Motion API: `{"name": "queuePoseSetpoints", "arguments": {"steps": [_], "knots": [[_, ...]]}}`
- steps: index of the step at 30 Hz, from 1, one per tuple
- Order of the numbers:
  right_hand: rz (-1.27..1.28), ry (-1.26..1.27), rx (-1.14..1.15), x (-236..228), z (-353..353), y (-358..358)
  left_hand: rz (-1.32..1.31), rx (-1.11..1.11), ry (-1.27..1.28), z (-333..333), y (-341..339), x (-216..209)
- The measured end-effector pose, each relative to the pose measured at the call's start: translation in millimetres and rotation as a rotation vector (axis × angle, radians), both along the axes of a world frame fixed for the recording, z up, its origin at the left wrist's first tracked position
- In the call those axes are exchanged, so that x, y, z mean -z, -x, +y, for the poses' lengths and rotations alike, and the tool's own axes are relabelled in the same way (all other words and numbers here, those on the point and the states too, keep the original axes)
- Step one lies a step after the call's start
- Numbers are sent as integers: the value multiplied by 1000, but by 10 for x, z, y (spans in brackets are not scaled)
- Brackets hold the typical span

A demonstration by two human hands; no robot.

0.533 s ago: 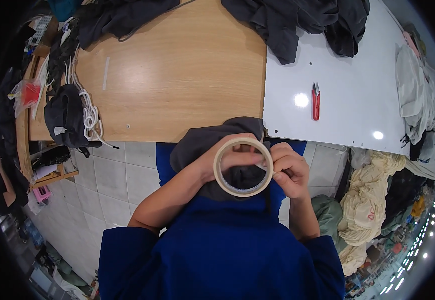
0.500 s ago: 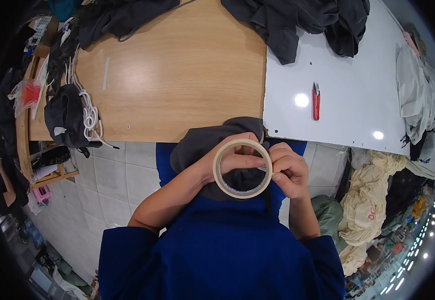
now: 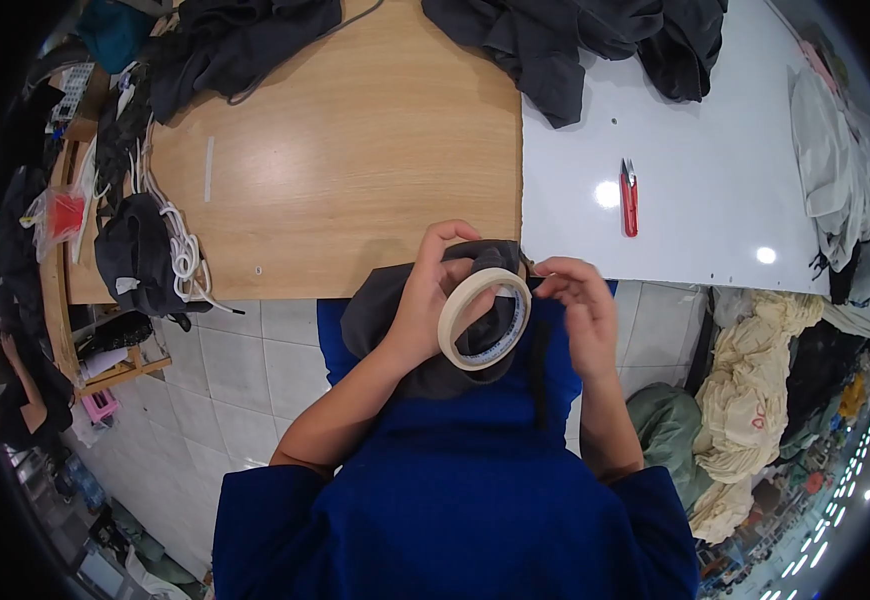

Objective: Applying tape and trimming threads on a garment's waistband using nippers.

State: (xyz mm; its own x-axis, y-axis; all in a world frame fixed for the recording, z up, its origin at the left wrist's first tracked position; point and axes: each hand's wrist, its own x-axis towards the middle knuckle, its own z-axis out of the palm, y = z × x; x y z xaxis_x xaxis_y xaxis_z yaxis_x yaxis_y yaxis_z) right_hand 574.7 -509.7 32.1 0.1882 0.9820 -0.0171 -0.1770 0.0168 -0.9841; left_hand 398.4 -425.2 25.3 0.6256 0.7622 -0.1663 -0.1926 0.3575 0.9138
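A roll of cream masking tape [image 3: 451, 325] hangs tilted in my left hand [image 3: 420, 315], which grips its left side with the thumb reaching through the ring. The index finger of that hand is raised and bent above the roll. My right hand [image 3: 587, 310] is just right of the roll and apart from it, fingers loosely bent and spread, slightly blurred; I see nothing in them. Beneath the roll, dark grey fabric [image 3: 367, 315] lies bunched over my lap against the table edge. Part of this fabric is hidden by my left hand and the tape.
Red-handled thread snips [image 3: 630, 210] lie on the white tabletop [image 3: 675, 240], right of the wooden tabletop [image 3: 355, 170]. Dark garments [image 3: 555, 50] are heaped at the far side. White cord [image 3: 185, 250] and dark cloth sit at left. Cream fabric [image 3: 745, 390] is piled at lower right.
My right hand has come away from the tape roll, its fingers loosening. The roll has turned and tilted in my left hand, whose index finger has lifted.
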Motion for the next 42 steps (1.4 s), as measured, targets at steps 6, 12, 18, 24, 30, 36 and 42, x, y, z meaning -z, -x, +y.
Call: {"name": "queuePoseSetpoints", "arguments": {"steps": [6,12,18,24,30,36,42], "knots": [[-237,-13,-28,-140,18,125,-37,123,257,51,-1,-222],[-159,2,-104,-383,53,-38,61,255,-26,78,101,-395],[-182,-152,-265,-310,124,-109,2,298,-247,87,173,-361],[-26,-103,-267,-204,164,-95,-6,210,-99,10,162,-313],[151,-98,-231,-163,119,-12,179,136,-97,-20,144,-334],[156,-123,-258,-113,117,-63,330,148,-112,-6,89,-399],[465,192,-239,82,162,-322,193,66,241,80,123,-340]]}}
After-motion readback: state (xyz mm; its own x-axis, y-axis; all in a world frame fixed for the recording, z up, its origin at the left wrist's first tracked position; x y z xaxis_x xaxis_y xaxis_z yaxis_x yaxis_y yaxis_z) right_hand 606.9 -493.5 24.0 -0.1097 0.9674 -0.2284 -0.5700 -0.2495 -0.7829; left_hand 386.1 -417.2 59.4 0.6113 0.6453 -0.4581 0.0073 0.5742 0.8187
